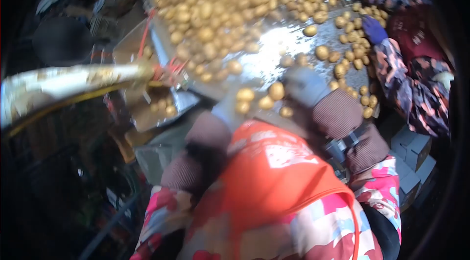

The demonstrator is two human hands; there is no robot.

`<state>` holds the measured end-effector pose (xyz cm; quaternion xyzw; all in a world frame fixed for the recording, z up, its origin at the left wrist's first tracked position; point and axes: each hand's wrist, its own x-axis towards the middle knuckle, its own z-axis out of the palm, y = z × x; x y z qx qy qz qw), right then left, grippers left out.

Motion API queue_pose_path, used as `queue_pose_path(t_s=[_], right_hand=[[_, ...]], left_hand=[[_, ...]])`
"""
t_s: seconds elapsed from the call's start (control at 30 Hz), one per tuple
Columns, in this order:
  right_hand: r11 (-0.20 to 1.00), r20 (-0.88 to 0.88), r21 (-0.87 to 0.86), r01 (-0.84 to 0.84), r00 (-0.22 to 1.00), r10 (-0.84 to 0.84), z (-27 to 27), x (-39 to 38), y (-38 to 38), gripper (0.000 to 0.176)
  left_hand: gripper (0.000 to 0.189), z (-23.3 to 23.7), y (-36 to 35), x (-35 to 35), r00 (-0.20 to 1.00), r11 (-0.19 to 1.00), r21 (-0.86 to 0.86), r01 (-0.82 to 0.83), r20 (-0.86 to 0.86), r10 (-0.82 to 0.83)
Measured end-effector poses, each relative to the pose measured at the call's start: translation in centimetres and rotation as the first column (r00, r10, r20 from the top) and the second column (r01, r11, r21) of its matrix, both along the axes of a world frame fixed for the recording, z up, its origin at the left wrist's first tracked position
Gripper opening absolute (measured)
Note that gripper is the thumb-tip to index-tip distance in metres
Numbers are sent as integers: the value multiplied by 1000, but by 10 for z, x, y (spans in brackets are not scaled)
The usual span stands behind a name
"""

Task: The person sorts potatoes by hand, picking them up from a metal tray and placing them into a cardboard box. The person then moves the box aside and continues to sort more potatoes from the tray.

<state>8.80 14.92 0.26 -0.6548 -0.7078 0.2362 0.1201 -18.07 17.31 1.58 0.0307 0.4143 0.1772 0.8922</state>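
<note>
Many yellow potatoes (210, 10) cover a wet metal table (279, 44) in front of me. My left hand (227, 108), in a pale grey-blue glove, is at the near edge of the table beside a few potatoes (245, 95). Motion smears its fingers. On the other side of these potatoes, my right hand (303, 86) in a similar glove reaches over the metal, close to a potato (276, 91). Its fingers are blurred too, and whether either hand holds anything does not show.
To the right, a co-worker's purple-gloved hand (374, 29) is beside more potatoes (352, 39). A cardboard box (142, 108) with potatoes stands left of the table. A worn white pipe-like bar (73, 86) juts in from the left. White boxes (411, 149) are stacked at lower right.
</note>
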Motion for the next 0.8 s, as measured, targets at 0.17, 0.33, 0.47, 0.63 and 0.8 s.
queue_pose_path(t_s=[0.17, 0.33, 0.47, 0.63, 0.8], right_hand=[[997, 323, 37, 68, 943, -76, -20, 7, 100, 36], [998, 525, 37, 41, 849, -55, 7, -68, 74, 40], [923, 233, 315, -221, 961, 151, -40, -121, -6, 50], [997, -479, -63, -47, 878, 11, -51, -148, -21, 31], [983, -602, -129, -134, 798, 30, -94, -126, -24, 40]], left_hand=[[50, 40, 15, -16, 993, 993, -15, -117, -6, 117], [43, 26, 2, -40, 951, 952, -77, -295, 72, 301], [45, 1, -6, -83, 961, 967, 17, -254, 113, 251], [50, 4, -42, -174, 880, 881, 9, -473, 57, 472], [55, -29, -114, -344, 399, 404, 103, -909, -72, 914]])
